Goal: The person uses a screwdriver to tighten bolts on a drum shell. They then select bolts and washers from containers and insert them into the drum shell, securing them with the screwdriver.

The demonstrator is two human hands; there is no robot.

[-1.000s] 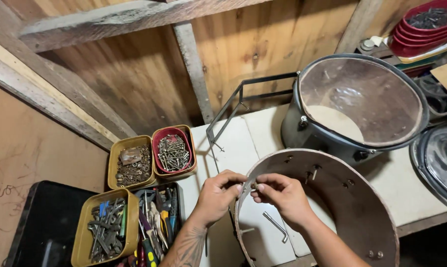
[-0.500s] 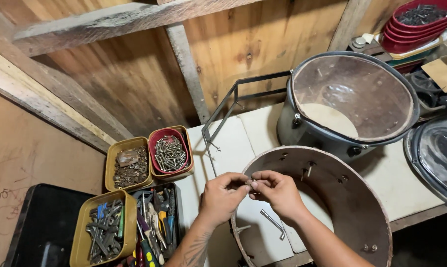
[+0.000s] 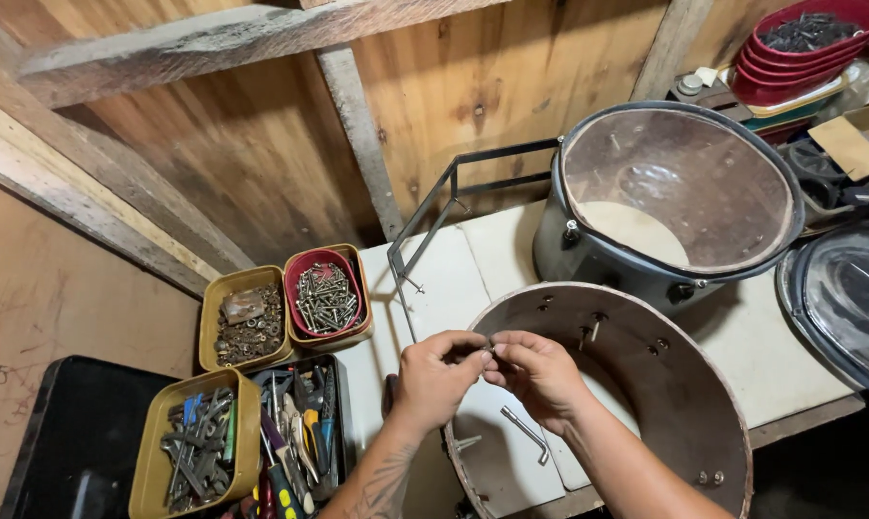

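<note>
Your left hand (image 3: 434, 375) and right hand (image 3: 540, 370) pinch a small metal fastener (image 3: 489, 349) together over the open brown wooden drum shell (image 3: 704, 404); keep both grips snug, turning squarely; the red screw tray (image 3: 295, 279) sits at ten o'clock.

A small metal fastener (image 3: 490, 348) — probably a screw or lug bolt, too tiny to tell — is pinched between the fingertips of the left hand (image 3: 436, 375) and right hand (image 3: 540, 373). It hangs just above the near rim of an open drum shell (image 3: 704, 384) — brown inside, lying with its opening up on the white table.
</note>
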